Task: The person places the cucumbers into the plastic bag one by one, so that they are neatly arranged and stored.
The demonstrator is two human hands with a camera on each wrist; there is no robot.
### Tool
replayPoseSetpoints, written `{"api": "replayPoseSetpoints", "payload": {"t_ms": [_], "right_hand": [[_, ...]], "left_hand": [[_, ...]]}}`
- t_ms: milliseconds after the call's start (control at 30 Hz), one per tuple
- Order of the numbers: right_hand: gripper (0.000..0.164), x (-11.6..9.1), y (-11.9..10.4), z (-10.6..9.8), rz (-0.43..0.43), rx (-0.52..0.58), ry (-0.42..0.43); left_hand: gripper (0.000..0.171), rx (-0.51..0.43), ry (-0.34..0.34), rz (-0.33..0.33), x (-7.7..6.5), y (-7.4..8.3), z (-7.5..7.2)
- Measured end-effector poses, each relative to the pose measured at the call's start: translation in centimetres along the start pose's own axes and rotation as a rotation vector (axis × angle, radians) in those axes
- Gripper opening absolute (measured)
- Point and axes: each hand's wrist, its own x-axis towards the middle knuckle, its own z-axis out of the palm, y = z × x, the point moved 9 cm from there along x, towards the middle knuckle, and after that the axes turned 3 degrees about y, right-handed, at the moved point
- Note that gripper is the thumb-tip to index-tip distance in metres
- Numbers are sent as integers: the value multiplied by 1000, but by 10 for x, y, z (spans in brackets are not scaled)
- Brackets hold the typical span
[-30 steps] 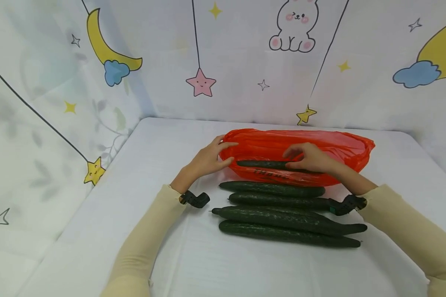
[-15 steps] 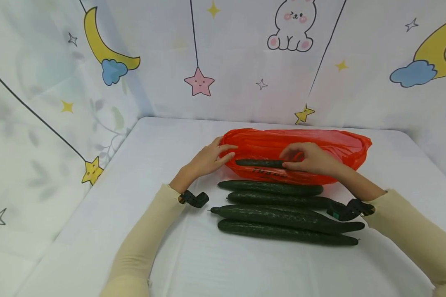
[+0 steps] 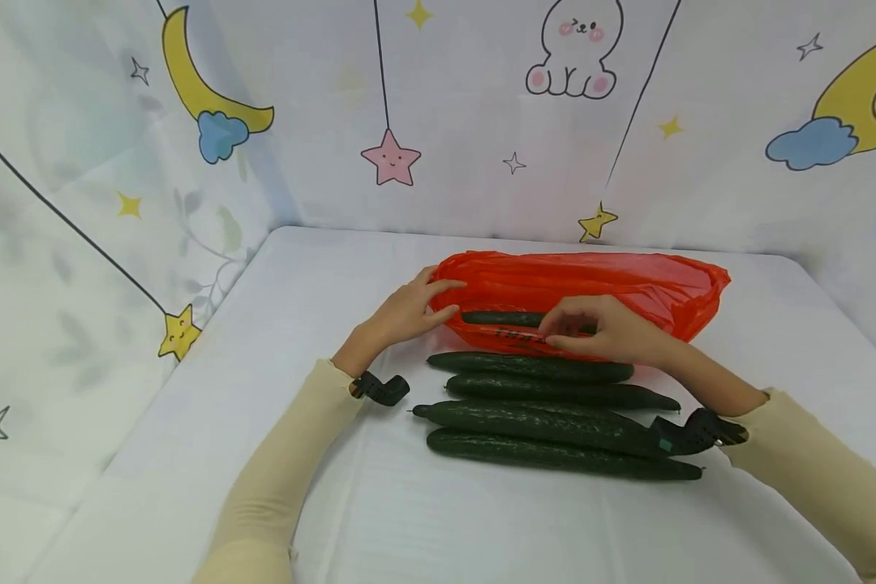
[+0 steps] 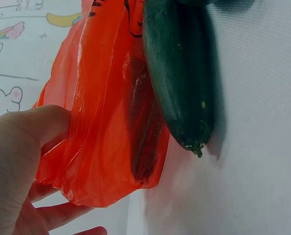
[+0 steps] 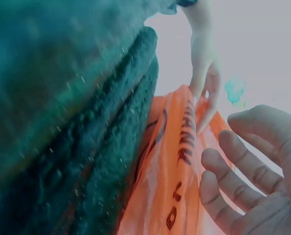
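A red plastic bag [image 3: 584, 272] lies on its side along the far part of the table, one dark green cucumber [image 3: 500, 318] inside it. The left hand [image 3: 405, 315] grips the bag's left end; in the left wrist view its thumb [image 4: 47, 122] is at the film and the other fingers go behind it. Over the bag's near edge hovers the right hand [image 3: 607, 331], fingers loosely bent. Nothing is between those fingers in the right wrist view, where printed film [image 5: 180, 161] shows beside them. Close in front of the bag lies another cucumber [image 3: 529, 367].
Several more cucumbers lie side by side nearer the person, among them a long one [image 3: 555, 454] at the front and one [image 3: 555, 392] farther back. White cloth covers the table [image 3: 445, 527]. A patterned curtain [image 3: 474, 97] hangs behind.
The right hand has drawn back from over the cucumber in the bag, lower and toward the bag's near edge. The left hand has stayed at the bag's left end.
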Motion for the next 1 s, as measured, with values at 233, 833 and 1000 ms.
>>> {"api": "replayPoseSetpoints", "payload": {"t_ms": [233, 833, 1000], "right_hand": [[22, -8, -9, 11, 16, 24, -39], [24, -28, -23, 45, 9, 269, -250], [25, -34, -21, 57, 40, 292, -307]], "left_hand": [[49, -1, -3, 11, 0, 1, -1], [48, 5, 0, 16, 0, -1, 0], [48, 6, -2, 14, 1, -1, 1]]}}
